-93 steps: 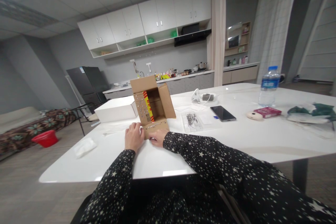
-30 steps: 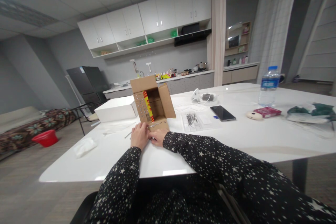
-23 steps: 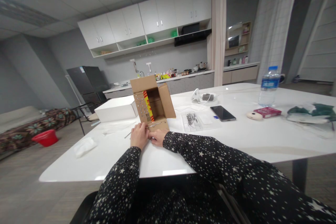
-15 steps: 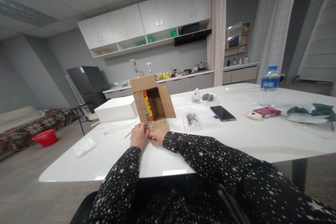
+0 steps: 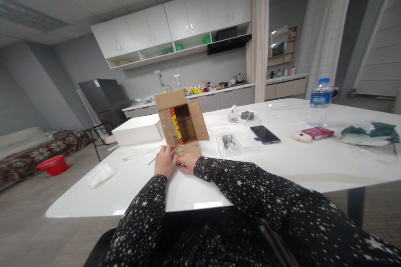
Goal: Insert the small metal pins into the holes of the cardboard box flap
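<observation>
An open cardboard box (image 5: 193,119) stands on the white table, its flaps spread and its mouth facing me. Small shiny bits dot its left flap (image 5: 167,127) and run in a row along the front flap (image 5: 191,148). At the near edge of that front flap my left hand (image 5: 165,161) is closed, fingers bent and pressed together. My right hand (image 5: 188,163) rests against it, also closed, fingertips touching the flap's edge. What the fingertips pinch, if anything, is hidden. A thin dark stick (image 5: 152,161) lies beside my left hand.
A clear plastic case (image 5: 228,145) with small pieces lies right of the box, near a phone (image 5: 265,134). Farther right are a water bottle (image 5: 320,102) and a pink box (image 5: 320,132). A white box (image 5: 138,129) and crumpled plastic (image 5: 100,176) lie left.
The view has shifted very slightly. Both hands stay at the front flap, with hardly any visible movement.
</observation>
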Demonstrator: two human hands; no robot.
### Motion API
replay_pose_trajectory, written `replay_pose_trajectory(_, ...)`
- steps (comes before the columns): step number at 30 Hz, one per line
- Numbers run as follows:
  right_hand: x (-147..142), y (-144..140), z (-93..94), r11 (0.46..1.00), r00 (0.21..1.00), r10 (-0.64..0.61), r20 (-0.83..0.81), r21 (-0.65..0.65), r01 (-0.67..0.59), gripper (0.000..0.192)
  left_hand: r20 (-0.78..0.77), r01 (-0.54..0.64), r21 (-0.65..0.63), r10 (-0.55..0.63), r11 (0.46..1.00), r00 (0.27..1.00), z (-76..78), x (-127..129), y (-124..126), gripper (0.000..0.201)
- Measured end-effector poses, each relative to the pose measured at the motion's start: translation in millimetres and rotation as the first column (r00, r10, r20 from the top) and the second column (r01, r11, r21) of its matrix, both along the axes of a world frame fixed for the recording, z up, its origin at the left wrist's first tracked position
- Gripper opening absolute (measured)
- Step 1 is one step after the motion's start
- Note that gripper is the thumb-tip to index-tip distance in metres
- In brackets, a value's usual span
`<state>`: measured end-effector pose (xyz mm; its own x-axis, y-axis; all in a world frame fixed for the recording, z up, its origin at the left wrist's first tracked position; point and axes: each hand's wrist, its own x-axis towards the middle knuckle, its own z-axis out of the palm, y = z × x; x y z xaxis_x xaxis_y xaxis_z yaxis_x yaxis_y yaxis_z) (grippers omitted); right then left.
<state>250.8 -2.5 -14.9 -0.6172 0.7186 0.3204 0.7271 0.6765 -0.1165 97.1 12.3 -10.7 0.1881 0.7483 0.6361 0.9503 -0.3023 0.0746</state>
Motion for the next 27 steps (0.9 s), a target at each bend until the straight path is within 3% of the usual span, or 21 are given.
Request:
replay_pose_trajectory(8, 1.5, -1.5, 1.6, 1.000, 1.000, 0.012, -0.009, -0.013, -0.012, 0.032, -0.046, -0.120, -0.036, 0.118, 0.992, 0.992, 1.8, 1.3, -4.0, 0.024)
replay_pose_trajectory(18, -0.3, -0.5, 1.1, 1.000, 1.000, -0.007, -0.006, -0.007, 0.007, 0.027, -0.043, 0.045, -0.068, -0.048, 0.997, 0.998, 0.0, 0.0, 0.2, 0.021)
replay_pose_trajectory(27, -0.2, 1.8, -1.2, 1.000, 1.000, -0.011, 0.001, -0.012, 0.011, 0.028, -0.049, 0.040, -0.067, -0.043, 0.997, 0.998, -1.4, -0.7, 2.8, 0.022)
